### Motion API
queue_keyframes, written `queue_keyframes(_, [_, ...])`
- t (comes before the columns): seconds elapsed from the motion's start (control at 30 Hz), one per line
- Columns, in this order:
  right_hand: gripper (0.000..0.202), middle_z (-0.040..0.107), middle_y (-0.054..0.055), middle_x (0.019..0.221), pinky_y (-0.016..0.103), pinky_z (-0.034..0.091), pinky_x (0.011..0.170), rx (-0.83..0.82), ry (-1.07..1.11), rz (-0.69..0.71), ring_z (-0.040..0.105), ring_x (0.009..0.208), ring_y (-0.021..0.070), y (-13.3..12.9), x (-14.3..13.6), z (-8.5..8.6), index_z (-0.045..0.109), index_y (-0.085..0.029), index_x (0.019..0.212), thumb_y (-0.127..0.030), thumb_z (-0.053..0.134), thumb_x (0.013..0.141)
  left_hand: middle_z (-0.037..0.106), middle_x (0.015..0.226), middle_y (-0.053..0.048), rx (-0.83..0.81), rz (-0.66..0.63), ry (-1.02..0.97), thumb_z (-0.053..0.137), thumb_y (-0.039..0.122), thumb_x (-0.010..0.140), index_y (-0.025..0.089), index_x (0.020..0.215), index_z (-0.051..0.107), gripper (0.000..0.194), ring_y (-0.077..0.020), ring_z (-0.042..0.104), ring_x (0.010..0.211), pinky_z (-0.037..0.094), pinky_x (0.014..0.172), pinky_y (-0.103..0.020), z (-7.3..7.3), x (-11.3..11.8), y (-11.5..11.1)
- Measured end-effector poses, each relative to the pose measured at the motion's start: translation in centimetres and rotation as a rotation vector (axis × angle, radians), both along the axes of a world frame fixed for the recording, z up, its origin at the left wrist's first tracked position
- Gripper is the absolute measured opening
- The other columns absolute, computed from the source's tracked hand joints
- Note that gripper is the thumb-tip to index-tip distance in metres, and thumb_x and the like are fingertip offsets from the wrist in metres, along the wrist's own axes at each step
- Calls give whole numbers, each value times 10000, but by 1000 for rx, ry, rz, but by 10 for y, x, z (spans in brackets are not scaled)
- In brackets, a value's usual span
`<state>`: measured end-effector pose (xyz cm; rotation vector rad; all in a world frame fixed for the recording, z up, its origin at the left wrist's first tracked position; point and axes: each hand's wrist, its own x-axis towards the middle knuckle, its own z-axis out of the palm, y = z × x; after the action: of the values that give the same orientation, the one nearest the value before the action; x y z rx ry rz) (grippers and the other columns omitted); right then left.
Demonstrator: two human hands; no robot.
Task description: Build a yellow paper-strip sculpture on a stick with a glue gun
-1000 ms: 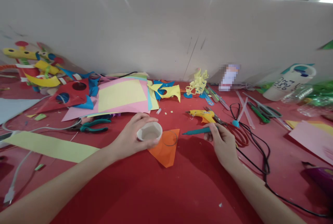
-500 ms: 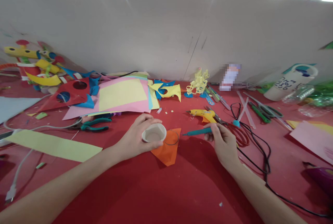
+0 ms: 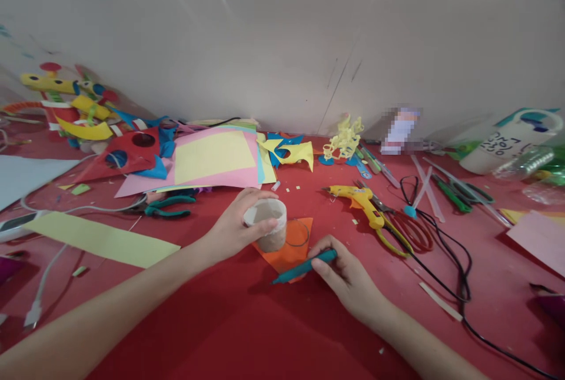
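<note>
A small round paper cup [image 3: 272,240], whitish and open at the top, is in my left hand [image 3: 233,222], with the thumb across its near rim. It stands over the left part of an orange sheet piece [image 3: 299,249], which bears a drawn circle to the right of the cup. My right hand [image 3: 342,277] is closed around a teal marker [image 3: 302,269]. The marker's tip points left, in front of the cup and near the orange piece's lower edge. Whether the cup rests on the orange piece, I cannot tell.
A yellow glue gun [image 3: 357,199], red-handled scissors [image 3: 412,230] and a black cord [image 3: 465,268] lie to the right. Behind are stacked coloured sheets [image 3: 214,159]. At left lie teal-handled pliers [image 3: 170,206] and a pale green strip [image 3: 106,239]. A white panel [image 3: 265,45] stands behind.
My right hand has brought the marker left and nearer to me, its tip now in front of the cup. The cup, still in my left hand, is tilted differently, showing more of its side.
</note>
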<state>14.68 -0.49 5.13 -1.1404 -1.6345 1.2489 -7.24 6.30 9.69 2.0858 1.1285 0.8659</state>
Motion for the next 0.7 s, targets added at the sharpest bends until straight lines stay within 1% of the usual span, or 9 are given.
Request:
queue_keyframes(0.1, [190, 513, -10, 688, 215, 412, 522, 52, -111, -8, 487, 576, 117, -1, 3, -3, 473, -213, 834, -398, 448, 872, 523, 1035, -58, -3, -11, 32, 558, 403, 784, 220, 1068, 520, 340, -212, 503, 980, 415, 872, -391, -3, 1, 0])
queue_keyframes(0.27, [221, 450, -22, 674, 212, 367, 504, 35, -148, 13, 415, 557, 113, 0, 1, -6, 452, -211, 869, -425, 400, 890, 501, 1027, -47, -2, -49, 84, 636, 405, 720, 215, 1069, 513, 415, -214, 488, 992, 417, 872, -384, -7, 1, 0])
queue_keyframes(0.33, [236, 427, -25, 671, 212, 359, 507, 20, -151, 15, 401, 560, 113, 1, 1, -6, 444, -208, 865, -436, 387, 893, 498, 1020, -45, -18, -60, 91, 656, 410, 697, 217, 1058, 515, 433, -216, 490, 986, 419, 869, -380, -7, 2, -1])
queue_keyframes(0.5, [250, 407, -30, 667, 215, 353, 517, 16, -145, 37, 385, 565, 112, 1, 1, -4, 438, -206, 855, -445, 376, 896, 485, 1023, -45, -61, -37, 111, 681, 418, 661, 219, 1033, 524, 450, -219, 498, 961, 421, 858, -378, -5, 5, -2])
queue_keyframes(0.7, [249, 423, -26, 677, 217, 362, 529, 31, -139, 30, 397, 579, 113, 2, 1, -5, 442, -203, 853, -441, 380, 897, 482, 1000, -35, -49, -89, 148, 666, 465, 668, 230, 1004, 529, 431, -218, 481, 963, 426, 842, -371, -1, 5, -4])
